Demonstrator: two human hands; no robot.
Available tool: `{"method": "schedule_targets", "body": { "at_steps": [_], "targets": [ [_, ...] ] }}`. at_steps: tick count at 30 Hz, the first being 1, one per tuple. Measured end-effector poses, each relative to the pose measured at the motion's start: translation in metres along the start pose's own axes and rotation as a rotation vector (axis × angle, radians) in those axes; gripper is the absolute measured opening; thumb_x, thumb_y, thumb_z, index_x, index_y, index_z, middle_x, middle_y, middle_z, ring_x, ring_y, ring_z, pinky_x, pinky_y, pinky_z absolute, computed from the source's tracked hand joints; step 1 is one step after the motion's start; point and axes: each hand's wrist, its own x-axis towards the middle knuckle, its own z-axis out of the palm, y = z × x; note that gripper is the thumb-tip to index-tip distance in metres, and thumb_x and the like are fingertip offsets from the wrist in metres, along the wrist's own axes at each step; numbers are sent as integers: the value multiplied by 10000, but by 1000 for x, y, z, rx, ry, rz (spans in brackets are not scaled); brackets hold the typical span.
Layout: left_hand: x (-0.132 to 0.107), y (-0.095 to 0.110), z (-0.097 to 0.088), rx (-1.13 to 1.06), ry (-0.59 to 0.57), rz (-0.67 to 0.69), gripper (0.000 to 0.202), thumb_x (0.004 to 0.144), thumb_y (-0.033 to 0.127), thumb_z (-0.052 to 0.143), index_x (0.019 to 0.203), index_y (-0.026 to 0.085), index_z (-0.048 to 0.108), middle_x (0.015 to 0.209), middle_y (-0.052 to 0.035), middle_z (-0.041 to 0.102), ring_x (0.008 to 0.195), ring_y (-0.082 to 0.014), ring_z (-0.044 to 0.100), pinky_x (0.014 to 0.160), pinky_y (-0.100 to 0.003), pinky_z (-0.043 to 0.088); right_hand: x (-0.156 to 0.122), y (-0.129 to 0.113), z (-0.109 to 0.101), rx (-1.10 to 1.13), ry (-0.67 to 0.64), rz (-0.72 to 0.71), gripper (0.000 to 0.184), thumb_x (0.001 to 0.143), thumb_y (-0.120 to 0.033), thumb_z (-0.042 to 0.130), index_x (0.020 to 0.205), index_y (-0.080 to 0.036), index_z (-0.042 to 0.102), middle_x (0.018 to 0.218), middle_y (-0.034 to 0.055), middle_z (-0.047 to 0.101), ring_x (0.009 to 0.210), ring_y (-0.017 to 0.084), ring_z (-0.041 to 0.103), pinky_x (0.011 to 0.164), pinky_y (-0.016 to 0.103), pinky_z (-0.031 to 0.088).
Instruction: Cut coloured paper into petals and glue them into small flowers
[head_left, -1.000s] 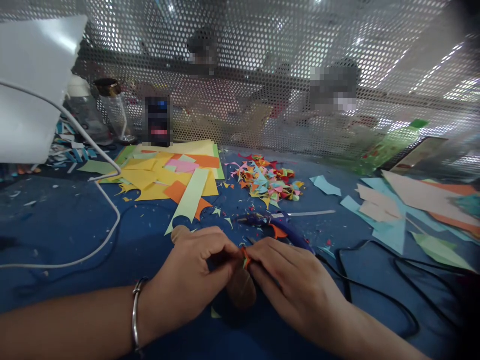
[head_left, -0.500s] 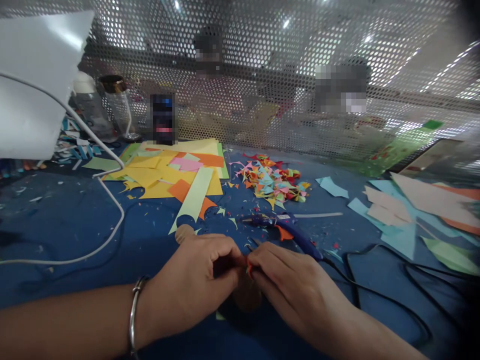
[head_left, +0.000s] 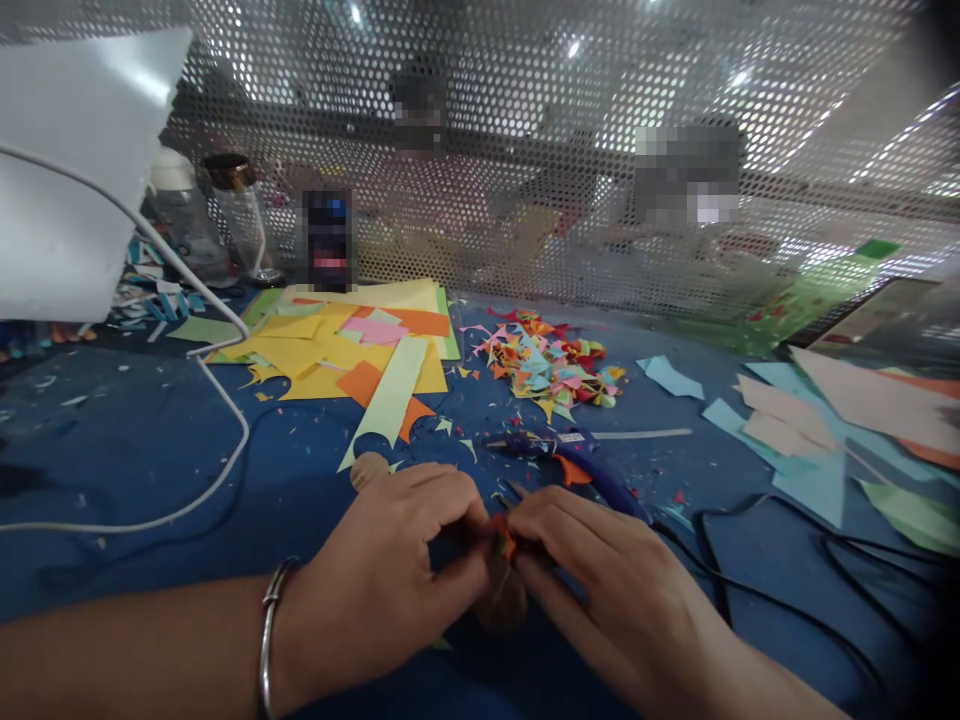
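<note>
My left hand (head_left: 409, 555) and my right hand (head_left: 607, 575) meet at the lower middle, fingers closed in a pinch. Between their fingertips is a small folded piece of orange-red paper (head_left: 502, 538), partly hidden. Just below it is a brown, rounded object (head_left: 504, 602), blurred and half covered; whether it is held cannot be told. Thin metal tips (head_left: 514, 491) show past my right fingers, and the rest of that tool is hidden. A tan round piece (head_left: 369, 470) lies behind my left hand. Beyond my right hand rests a blue glue gun (head_left: 600, 470) with a white stick.
Coloured paper sheets (head_left: 315, 350) are piled at the back left, with a heap of paper scraps (head_left: 555, 365) beside them. More paper (head_left: 810, 480) and a black cable (head_left: 720, 570) lie right. A white cord (head_left: 244, 430), bottles (head_left: 236, 210) and a perforated metal screen (head_left: 495, 190) stand around.
My fingertips have parted slightly, and more of the orange-red paper shows between them. My right hand has shifted a little to the right.
</note>
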Motion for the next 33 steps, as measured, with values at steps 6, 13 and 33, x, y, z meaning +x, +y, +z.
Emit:
{"method": "schedule_targets", "body": {
  "at_steps": [6,13,33],
  "targets": [
    [2,4,-2,-83,-49,-112,115,733,97,599,663,187,586,639,56,643,615,-93,541,605,-218,408,2,-2,1,-16,1,-39,185,950,-70,425,915,-177,572,771,38,652,658,157,615,604,278,501],
    [7,-1,-1,-130,-123,-193,111,722,96,585,676,194,610,641,51,652,616,-98,545,609,-213,421,5,3,1,21,-47,-8,200,952,-75,421,916,-171,593,744,28,651,628,143,611,582,258,499],
    [23,-32,-4,-564,228,-336,85,729,210,669,741,181,590,715,15,639,641,-93,565,614,-231,463,-9,72,-45,-211,-77,638,203,863,-371,591,936,-200,670,772,56,728,591,197,665,543,326,505]
  ]
}}
